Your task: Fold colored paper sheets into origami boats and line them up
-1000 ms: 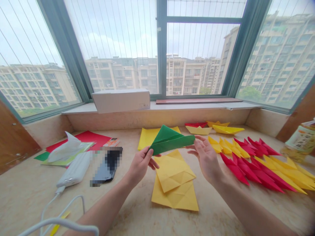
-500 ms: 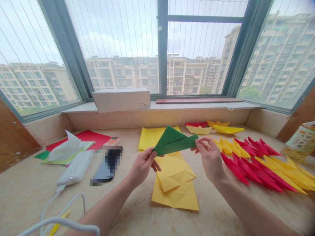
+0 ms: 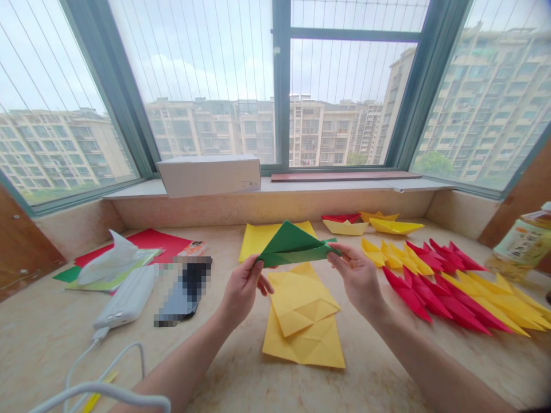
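A folded green paper (image 3: 289, 245), a triangle with a band along its lower edge, is held up in front of me. My left hand (image 3: 241, 285) pinches its left corner, thumb on the near side. On the other end, my right hand (image 3: 353, 273) grips the band between thumb and fingers, where a narrow flap sticks out. Creased yellow sheets (image 3: 303, 342) lie on the counter beneath the green paper, overlapping one another. A flat yellow paper (image 3: 253, 241) lies behind it, partly hidden.
Red folded paper shapes (image 3: 407, 292) and yellow ones (image 3: 495, 295) stand in rows at right, beside a bottle (image 3: 523, 241). Paper boats (image 3: 396, 227) sit farther back. At left are a phone (image 3: 183, 292), a white power bank (image 3: 127, 298) with cable, tissues (image 3: 107, 261) and red paper (image 3: 161, 244).
The green paper has tilted, and its right end now shows a separated flap. My right hand has moved slightly left and down its edge. The view has shifted a little.
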The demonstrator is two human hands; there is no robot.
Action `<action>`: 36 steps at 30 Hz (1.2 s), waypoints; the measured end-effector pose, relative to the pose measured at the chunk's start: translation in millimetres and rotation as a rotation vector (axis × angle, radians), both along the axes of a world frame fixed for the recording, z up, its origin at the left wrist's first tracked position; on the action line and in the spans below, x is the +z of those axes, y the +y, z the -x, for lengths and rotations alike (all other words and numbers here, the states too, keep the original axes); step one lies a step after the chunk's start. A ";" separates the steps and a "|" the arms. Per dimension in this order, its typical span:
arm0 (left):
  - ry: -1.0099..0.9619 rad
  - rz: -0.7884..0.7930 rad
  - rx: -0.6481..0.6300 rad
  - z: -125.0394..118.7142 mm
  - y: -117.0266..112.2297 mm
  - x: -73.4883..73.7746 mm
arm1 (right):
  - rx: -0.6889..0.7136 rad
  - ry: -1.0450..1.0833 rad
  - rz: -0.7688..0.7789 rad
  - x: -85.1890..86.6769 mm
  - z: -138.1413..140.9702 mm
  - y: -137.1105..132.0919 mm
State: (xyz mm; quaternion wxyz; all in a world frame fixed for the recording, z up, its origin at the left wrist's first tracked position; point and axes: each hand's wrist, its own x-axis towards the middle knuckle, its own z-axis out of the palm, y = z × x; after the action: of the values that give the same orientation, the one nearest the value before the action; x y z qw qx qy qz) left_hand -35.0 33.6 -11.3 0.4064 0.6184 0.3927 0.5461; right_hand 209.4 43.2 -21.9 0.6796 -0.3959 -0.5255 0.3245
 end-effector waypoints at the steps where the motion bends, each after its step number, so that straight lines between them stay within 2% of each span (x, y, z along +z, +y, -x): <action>1: 0.010 -0.024 0.014 0.2 -0.6 -0.1 | 0.001 -0.006 -0.002 0.8 0.1 -0.6; 9: 0.207 -0.326 0.075 9.7 -5.0 -6.4 | 0.050 0.013 -0.099 3.9 4.6 -3.6; 13: 0.265 -0.395 0.130 14.4 -3.9 -3.5 | 0.036 -0.111 -0.074 0.9 1.0 -2.1; 16: 0.262 -0.341 0.129 14.6 -3.4 -0.1 | -0.017 -0.213 -0.058 -0.9 -2.6 -1.9; 18: 0.282 -0.319 0.092 13.1 -4.4 1.6 | -0.011 -0.210 -0.048 -0.9 -3.8 -2.1; 23: 0.285 -0.263 -0.008 6.7 -8.3 3.9 | 0.035 -0.008 -0.037 1.9 -2.5 0.9; 27: 0.251 -0.111 -0.036 0.4 -9.1 3.2 | 0.000 0.072 0.022 -1.9 -2.5 6.0; 30: 0.164 0.049 -0.065 -4.5 -8.4 1.5 | -0.114 -0.038 0.010 -7.6 -4.3 6.5; 32: 0.089 0.126 -0.077 -6.6 -7.2 0.7 | -0.135 -0.177 -0.025 -9.8 -5.4 4.8; 36: -0.009 0.204 -0.085 -5.9 -3.1 1.0 | -0.023 -0.378 -0.102 -9.1 -5.6 1.5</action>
State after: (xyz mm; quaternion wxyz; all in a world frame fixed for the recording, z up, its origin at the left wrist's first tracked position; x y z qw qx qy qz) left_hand -29.1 30.5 -10.3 0.4920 0.5874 0.4177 0.4882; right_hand 215.0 44.7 -31.0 0.5916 -0.4207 -0.6550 0.2097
